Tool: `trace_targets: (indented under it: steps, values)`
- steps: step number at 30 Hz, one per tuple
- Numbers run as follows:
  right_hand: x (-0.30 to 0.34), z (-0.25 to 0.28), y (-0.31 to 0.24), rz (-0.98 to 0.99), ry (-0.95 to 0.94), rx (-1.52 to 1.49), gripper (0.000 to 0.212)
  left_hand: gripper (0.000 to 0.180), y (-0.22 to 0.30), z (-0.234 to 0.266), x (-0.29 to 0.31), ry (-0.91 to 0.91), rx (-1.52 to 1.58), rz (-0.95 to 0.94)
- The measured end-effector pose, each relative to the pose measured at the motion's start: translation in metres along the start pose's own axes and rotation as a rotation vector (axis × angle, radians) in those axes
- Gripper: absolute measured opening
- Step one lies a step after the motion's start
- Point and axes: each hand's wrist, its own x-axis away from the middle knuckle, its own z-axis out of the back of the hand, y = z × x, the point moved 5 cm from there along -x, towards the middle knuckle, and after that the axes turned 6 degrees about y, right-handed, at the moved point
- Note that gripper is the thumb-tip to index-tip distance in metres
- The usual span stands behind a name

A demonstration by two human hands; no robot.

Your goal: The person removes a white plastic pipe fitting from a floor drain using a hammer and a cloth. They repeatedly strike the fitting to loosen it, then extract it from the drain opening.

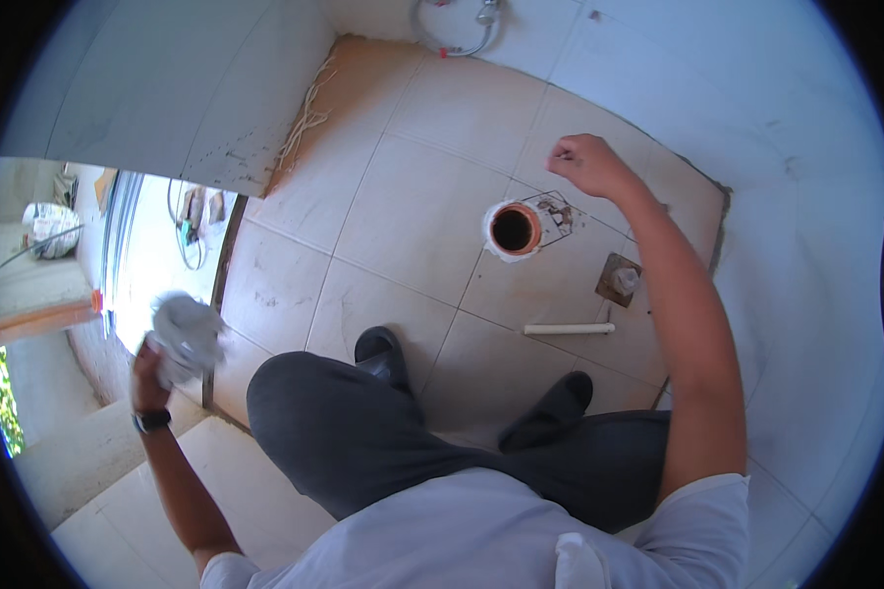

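Out to the left, my left hand [150,378], with a dark watch on its wrist, grips a crumpled whitish bundle [188,339]. Motion blurs it, so I cannot tell whether it is a plastic bag or a cloth. My right hand [589,165] is held out with curled, closed fingers over the far right of the tiled floor; what they hold, if anything, is hidden. Below and left of that hand, an orange drain pipe [514,230] opens in the floor, ringed with white. A broken, dark-marked patch [556,214] lies right beside the pipe.
A square floor drain [620,279] has crumpled clear plastic on it. Nearer me lies a white tube [568,329]. Cords [304,123] lie along the left wall's foot. A hose [462,49] hangs at the far wall. A doorway with a sill [224,265] is at left.
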Motion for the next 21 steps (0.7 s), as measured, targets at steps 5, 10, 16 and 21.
trace_targets:
  steps: [5,10,16,21]
  values:
    - [0.013,-0.010,0.002,-0.095,0.049,0.021,0.035,0.036,0.088,-0.124,-0.124,-0.076,-1.499,-0.444]
    - [0.046,0.000,0.010,-0.263,0.050,-0.114,0.037,0.039,0.219,-0.286,-0.112,-0.169,-0.963,-0.657]
    - [0.061,-0.005,-0.019,-0.311,-0.084,-0.635,0.065,0.043,0.320,-0.433,-0.046,-0.554,-0.720,-0.732]
    - [0.070,-0.053,-0.030,-0.403,-0.354,-1.152,0.061,0.050,0.297,-0.528,-0.037,-0.940,-0.477,-0.428]
